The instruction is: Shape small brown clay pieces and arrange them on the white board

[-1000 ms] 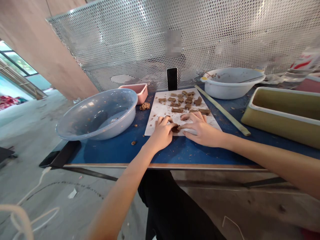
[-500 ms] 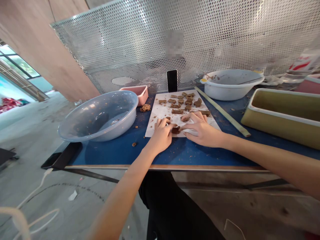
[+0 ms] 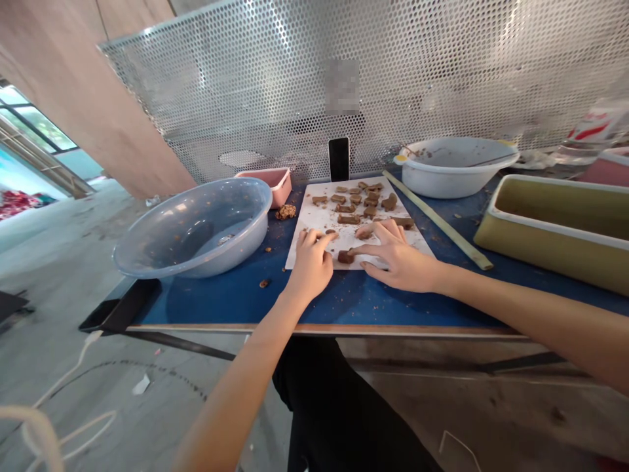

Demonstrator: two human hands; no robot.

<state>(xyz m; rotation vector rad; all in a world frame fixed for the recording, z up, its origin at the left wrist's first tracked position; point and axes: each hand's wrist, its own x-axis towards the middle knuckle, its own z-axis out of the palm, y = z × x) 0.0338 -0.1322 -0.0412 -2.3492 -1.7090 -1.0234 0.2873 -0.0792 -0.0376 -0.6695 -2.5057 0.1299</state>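
Observation:
On a white sheet (image 3: 304,223) lies a small dark brown lump of clay (image 3: 345,257), close to the sheet's front edge. The index finger of my right hand (image 3: 393,259) touches the lump's right side, with the fingers spread. My left hand (image 3: 313,265) is just left of the lump and apart from it, fingers stretched over the sheet. Another small brown piece (image 3: 331,231) shows by its fingertips. Behind both hands, several shaped brown clay pieces (image 3: 348,219) are spread over the sheet, and one longer piece (image 3: 403,223) is partly covered by my right hand.
A large translucent basin (image 3: 196,262) stands left, a pink tub (image 3: 280,187) behind it. A crumbly brown clump (image 3: 285,212) lies beside the sheet. Right are a pale stick (image 3: 437,219), a white basin (image 3: 452,180) and an olive planter (image 3: 550,242). A phone (image 3: 339,159) stands at the back.
My left hand has drawn back to the left, off the small lump, which now shows more fully. My right hand stays almost in place, its index finger against the lump.

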